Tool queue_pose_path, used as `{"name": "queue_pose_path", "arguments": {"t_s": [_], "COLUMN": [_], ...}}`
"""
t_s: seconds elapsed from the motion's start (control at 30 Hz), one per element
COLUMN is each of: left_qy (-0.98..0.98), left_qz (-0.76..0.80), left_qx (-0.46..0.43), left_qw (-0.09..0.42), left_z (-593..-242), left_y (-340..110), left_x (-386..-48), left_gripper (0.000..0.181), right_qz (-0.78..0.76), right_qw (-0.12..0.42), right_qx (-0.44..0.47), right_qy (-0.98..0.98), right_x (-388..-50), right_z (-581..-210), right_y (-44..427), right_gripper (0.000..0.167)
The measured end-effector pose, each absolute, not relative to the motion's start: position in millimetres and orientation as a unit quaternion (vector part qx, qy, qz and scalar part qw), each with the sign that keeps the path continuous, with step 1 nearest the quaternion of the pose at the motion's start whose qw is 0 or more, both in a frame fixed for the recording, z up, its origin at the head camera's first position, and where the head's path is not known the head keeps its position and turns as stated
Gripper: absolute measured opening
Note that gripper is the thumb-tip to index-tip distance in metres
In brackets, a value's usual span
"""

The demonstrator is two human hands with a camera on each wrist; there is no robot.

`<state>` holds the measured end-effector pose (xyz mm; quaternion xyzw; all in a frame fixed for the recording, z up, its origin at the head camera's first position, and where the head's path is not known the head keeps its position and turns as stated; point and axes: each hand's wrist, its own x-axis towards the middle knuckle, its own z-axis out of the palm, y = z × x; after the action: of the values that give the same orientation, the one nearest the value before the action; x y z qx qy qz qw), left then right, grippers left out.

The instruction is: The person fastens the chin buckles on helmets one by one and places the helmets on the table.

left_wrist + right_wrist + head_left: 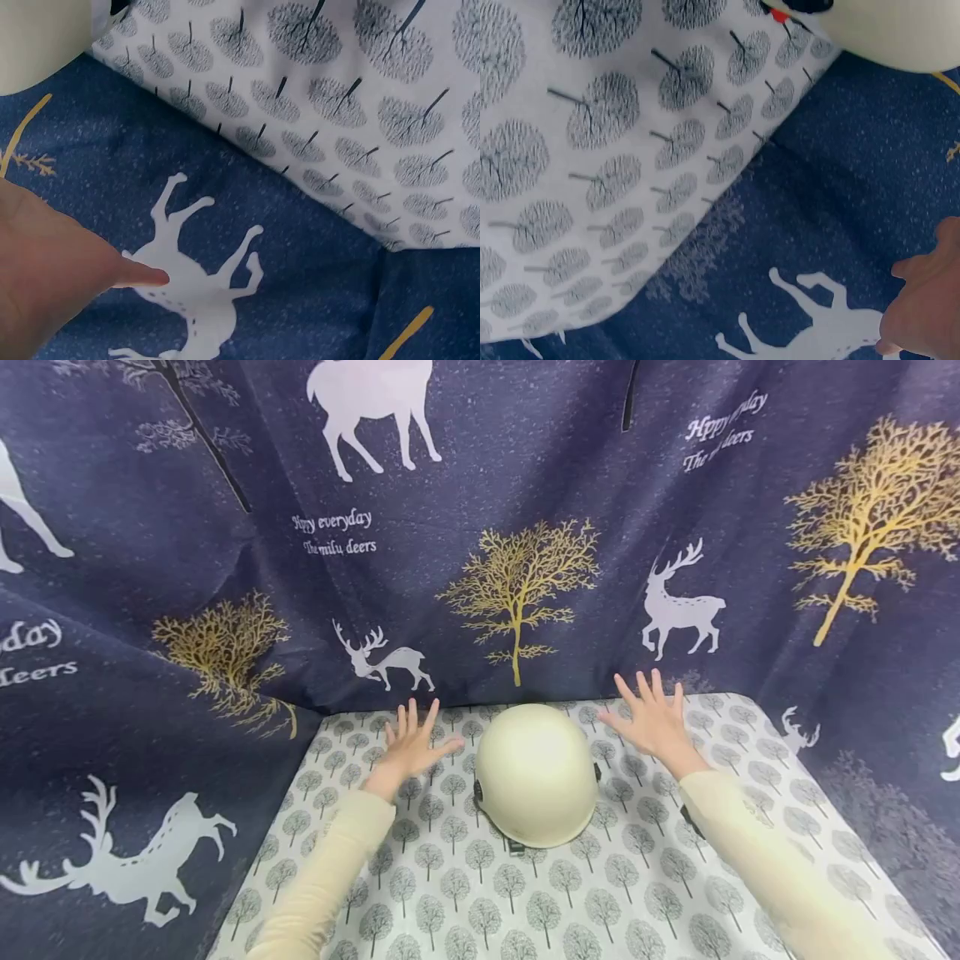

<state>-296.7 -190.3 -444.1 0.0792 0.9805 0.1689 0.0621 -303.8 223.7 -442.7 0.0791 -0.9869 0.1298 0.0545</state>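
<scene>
Pale sleeves [330, 868] lie nearest us; beyond, we see left hand [412, 747] and right hand [651, 723], both splayed free, flanking a cream helmet [536, 774].

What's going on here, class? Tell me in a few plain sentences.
A person's left hand and right hand are held out on either side of a cream helmet. The helmet sits dome up on a white tree-patterned cloth. Both hands are open and hold nothing, and neither is touching the helmet at this moment. Behind it all is a dark blue fabric printed with deer and trees.
</scene>
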Motion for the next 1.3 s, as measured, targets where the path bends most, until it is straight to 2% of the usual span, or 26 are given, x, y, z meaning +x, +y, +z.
{"name": "queue_pose_path", "arguments": {"t_s": [0.23, 0.5, 1.13, 1.3], "left_qy": [0.975, 0.954, 0.927, 0.908], "left_qz": [0.194, 0.266, 0.343, 0.392], "left_qx": [0.077, 0.076, 0.087, 0.082], "left_qw": [0.075, 0.111, 0.122, 0.123], "left_z": [-467, -497, -540, -553], "left_y": [-187, -176, -154, -151], "left_x": [-293, -280, -273, -268], "left_gripper": [0.089, 0.092, 0.1, 0.099], "right_qz": [0.154, 0.187, 0.295, 0.308], "right_qw": [0.055, 0.029, -0.013, -0.002], "right_qx": [0.077, 0.063, 0.04, 0.039], "right_qy": [-0.984, -0.98, -0.955, -0.95], "right_x": [-296, -288, -279, -276], "right_z": [-461, -486, -518, -528], "right_y": [216, 213, 194, 188], "right_gripper": [0.09, 0.088, 0.086, 0.081]}}
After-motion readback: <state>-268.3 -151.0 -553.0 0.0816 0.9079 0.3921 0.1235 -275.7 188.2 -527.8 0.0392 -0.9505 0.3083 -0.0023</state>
